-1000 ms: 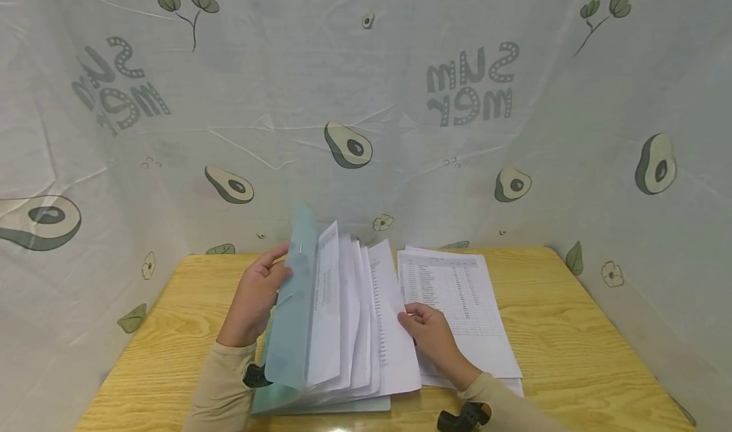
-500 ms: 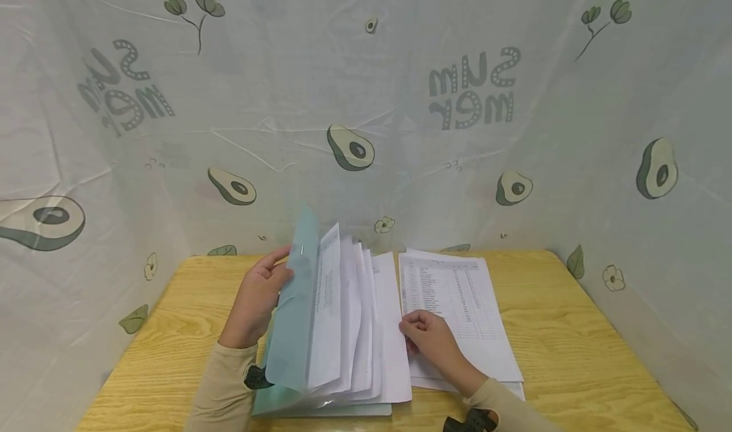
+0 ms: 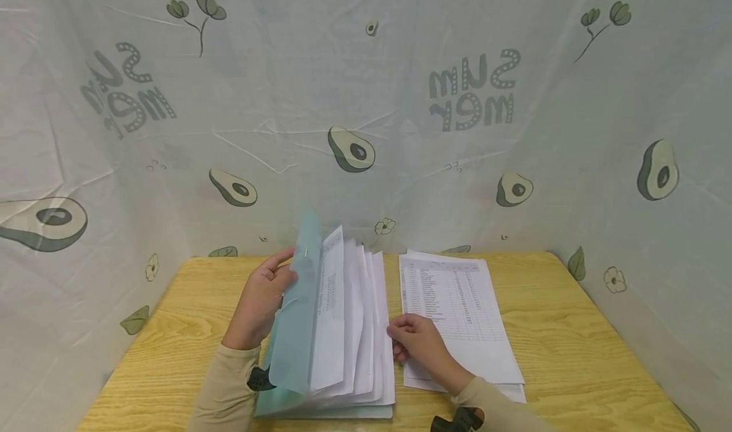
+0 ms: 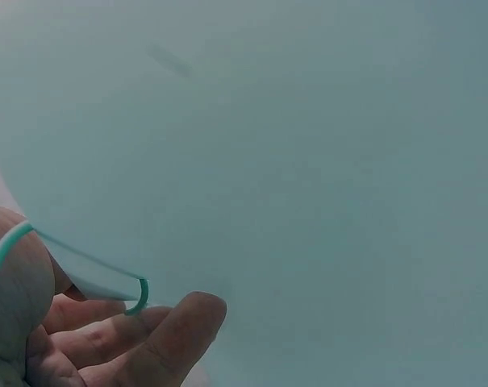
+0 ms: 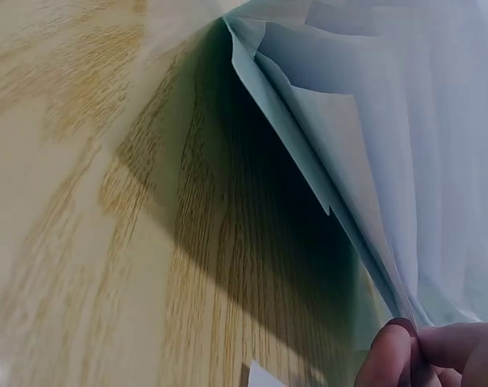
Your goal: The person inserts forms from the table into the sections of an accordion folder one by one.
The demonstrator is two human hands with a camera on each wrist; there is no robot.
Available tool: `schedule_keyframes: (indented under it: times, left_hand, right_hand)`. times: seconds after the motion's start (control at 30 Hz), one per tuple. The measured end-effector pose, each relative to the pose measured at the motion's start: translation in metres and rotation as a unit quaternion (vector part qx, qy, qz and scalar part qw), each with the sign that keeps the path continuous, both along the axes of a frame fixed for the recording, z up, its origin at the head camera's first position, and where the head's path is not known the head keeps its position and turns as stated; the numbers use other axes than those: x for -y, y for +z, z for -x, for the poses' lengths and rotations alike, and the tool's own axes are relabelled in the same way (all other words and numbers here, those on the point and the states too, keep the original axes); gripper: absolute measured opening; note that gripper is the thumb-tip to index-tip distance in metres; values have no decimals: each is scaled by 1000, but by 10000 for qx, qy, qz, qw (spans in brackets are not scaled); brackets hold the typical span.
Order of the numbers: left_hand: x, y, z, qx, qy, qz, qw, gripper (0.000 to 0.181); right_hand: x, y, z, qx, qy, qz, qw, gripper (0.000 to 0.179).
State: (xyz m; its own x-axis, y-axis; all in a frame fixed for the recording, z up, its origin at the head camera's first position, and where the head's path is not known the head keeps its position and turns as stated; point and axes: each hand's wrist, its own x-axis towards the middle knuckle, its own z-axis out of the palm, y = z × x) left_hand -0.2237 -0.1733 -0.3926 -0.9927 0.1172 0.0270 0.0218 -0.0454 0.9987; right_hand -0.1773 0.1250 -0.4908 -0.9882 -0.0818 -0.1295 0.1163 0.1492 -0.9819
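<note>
A pale teal plastic folder (image 3: 294, 330) stands partly open on the table, full of white papers (image 3: 357, 349). Its cover is raised toward upright by my left hand (image 3: 260, 302), which grips it along the left edge. In the left wrist view the cover fills most of the frame, and a thin bright teal edge curves past the thumb and fingers (image 4: 175, 343). At the folder's right side, my right hand (image 3: 422, 343) pinches the outer edge of the papers between thumb and fingertips. The right wrist view shows that pinch low at the right, on a sheet edge (image 5: 393, 274).
Beside the folder lies a loose stack of printed sheets (image 3: 474, 349), a table list on top; my right forearm crosses its near-left part. The wooden table (image 3: 572, 356) ends at the back against a hanging white sheet (image 3: 389, 184) printed with avocados.
My right hand has slid the rightmost sheet left into the folder, in line with the other papers. The left hand keeps its hold on the cover, nearly still.
</note>
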Motion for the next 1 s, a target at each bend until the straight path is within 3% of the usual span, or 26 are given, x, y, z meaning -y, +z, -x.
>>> schedule_keyframes:
  times: [0.37, 0.57, 0.8, 1.0]
  left_hand:
    - [1, 0, 1, -21, -58, -69, 10000, 46]
    - [3, -1, 1, -4, 56, -79, 10000, 47]
    - [4, -1, 1, 8, 139, -103, 9998, 47]
    - [3, -1, 2, 80, 152, -112, 9998, 46]
  right_hand:
    - [11, -4, 1, 318, 97, 192, 9993, 20]
    - [8, -5, 3, 222, 148, 21, 9996, 24]
    - [-13, 6, 11, 18, 481, -522, 9975, 26]
    - [-51, 20, 20, -148, 38, -903, 9958, 26]
